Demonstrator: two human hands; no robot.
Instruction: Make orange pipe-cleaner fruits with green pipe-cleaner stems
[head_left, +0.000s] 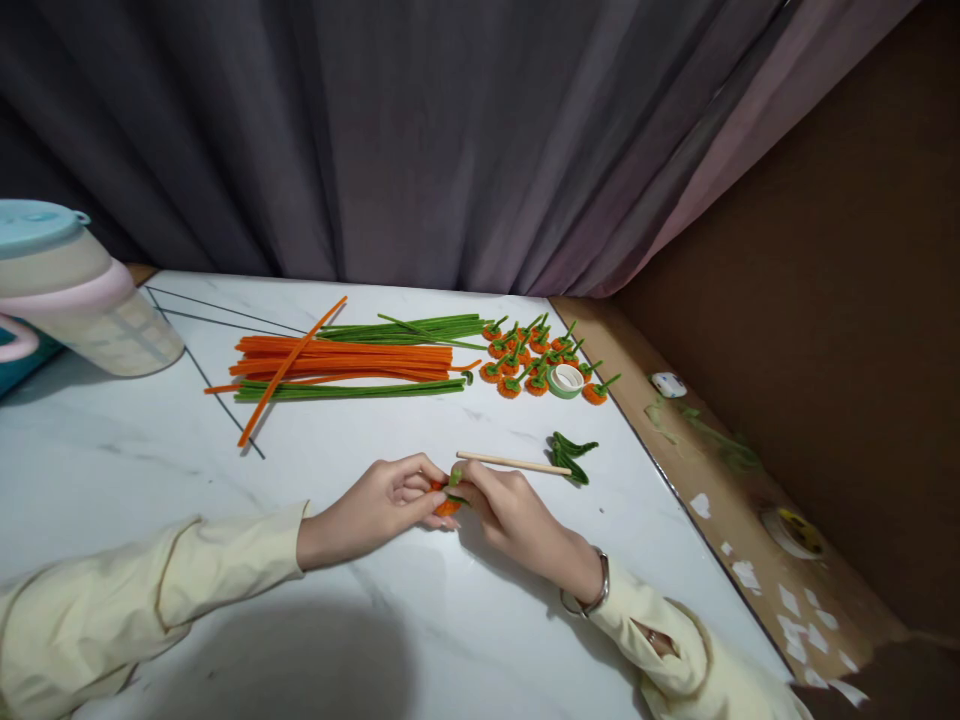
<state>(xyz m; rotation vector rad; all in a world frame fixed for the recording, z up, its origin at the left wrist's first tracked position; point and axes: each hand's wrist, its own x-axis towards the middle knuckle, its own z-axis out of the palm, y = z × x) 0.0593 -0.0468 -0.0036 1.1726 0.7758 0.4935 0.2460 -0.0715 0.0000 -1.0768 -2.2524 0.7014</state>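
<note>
- Two hands meet low at the middle of a white marbled counter (112, 460), both in pale yellow sleeves that run off the bottom edge.
- Far left, a clear jug (82, 300) with a light blue lid and pink band is cut off by the frame; its contents are hard to make out.
- Further back, a bundle of orange pipe cleaners (345, 360) lies between green pipe cleaners (352, 391), one orange strand slanting loose across the pile.
- Left hand (375, 505) rests on the counter, fingertips pinching a small orange piece (447, 506) from its left side.
- That orange piece, with a bit of green at its top, is mostly hidden between the fingers of both hands; its shape cannot be told.
- Right hand (514, 515), a bangle at the wrist, pinches the same piece from the right, fingertips touching those of the left.
- Just behind the right hand lies a thin wooden stick (514, 463), its far end reaching a small heap of green leaf shapes (571, 456).
- Back right, a cluster of finished orange pieces with green stems (532, 355) surrounds a roll of green tape (566, 380).
- Beyond the counter's right edge, a brown surface (750, 520) carries white scraps and small objects too blurred to name.
</note>
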